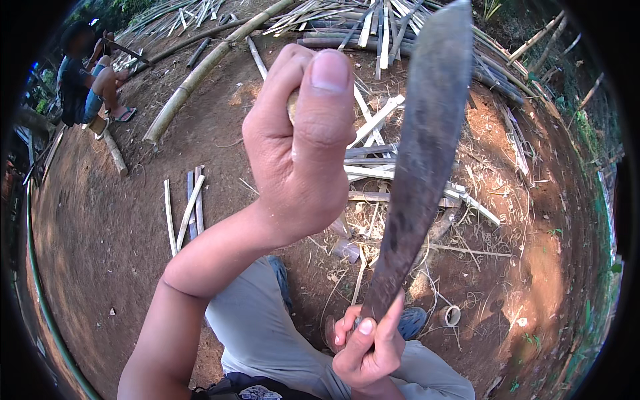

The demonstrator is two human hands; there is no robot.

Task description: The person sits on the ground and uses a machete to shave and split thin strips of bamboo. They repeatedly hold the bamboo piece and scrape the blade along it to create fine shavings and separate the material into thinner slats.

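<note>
One machete (427,143) stands nearly upright to the right of centre, its tip at the upper border. My right hand (370,350) is clamped around its lower end, the thumb laid near the base of the blade. My left hand (300,140) is raised as a fist, closed on a pale piece (291,107); only a sliver shows between fingers and thumb, so I cannot tell its kind or length.

Handling guidance, in my judgement:
1. Seat the right grip fully on the handle before applying force.
2. Hold the left fist out of the plane of the edge. The two appear apart, but one view does not fix their depth.
3. Direct any stroke away from the thighs and feet.
4. Steady the workpiece before the blade meets it.

Appearance: the blade is long, dark grey and mottled, narrow at the grip and broader toward the tip. I cannot tell which edge is ground. The fingers hide most of the handle.

Outward from the tool, my grey trousers (263,323) fill the lower view. Beyond them, split strips (370,171) lie crosswise among shavings on brown soil (127,227). A short hollow ring (453,316) lies right of my feet. A long pole (200,80) slants across the upper left; past it another person (87,90) sits, well apart.
</note>
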